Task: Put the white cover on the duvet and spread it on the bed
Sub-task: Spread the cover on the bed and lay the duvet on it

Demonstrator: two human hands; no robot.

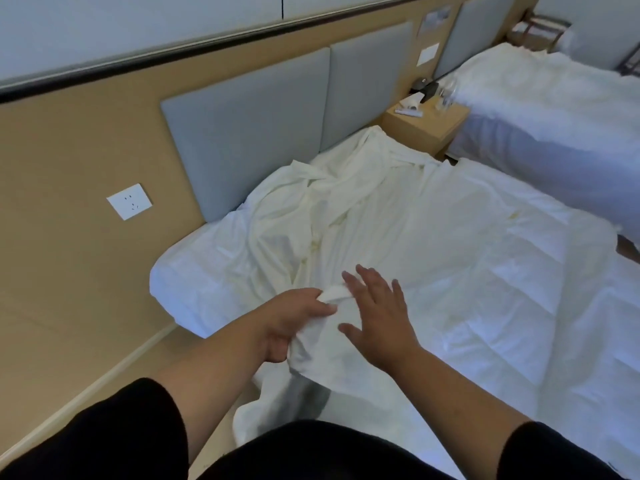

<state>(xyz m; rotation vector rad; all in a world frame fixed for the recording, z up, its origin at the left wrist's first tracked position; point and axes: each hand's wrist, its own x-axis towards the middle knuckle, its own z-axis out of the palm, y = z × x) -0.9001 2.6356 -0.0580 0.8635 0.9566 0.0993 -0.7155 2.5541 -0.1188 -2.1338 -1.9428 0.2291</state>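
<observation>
A crumpled white cover (346, 209) lies bunched over the head half of the bed (187, 282). The white quilted duvet (502, 289) spreads flat over the right and near part of the mattress. My left hand (294, 320) grips a fold of the cover at the bed's near left edge, with cloth bunched between thumb and fingers. My right hand (377, 313) hovers just right of it, fingers spread and straight, palm down over the fabric. Part of the cover hangs off the bed's edge below my hands.
A grey padded headboard (249, 133) backs the bed against a tan wall with a socket (129, 201). A wooden nightstand (426, 126) with small items and glasses stands between this bed and a second white bed (554, 116) at the right. Tan floor lies at the left.
</observation>
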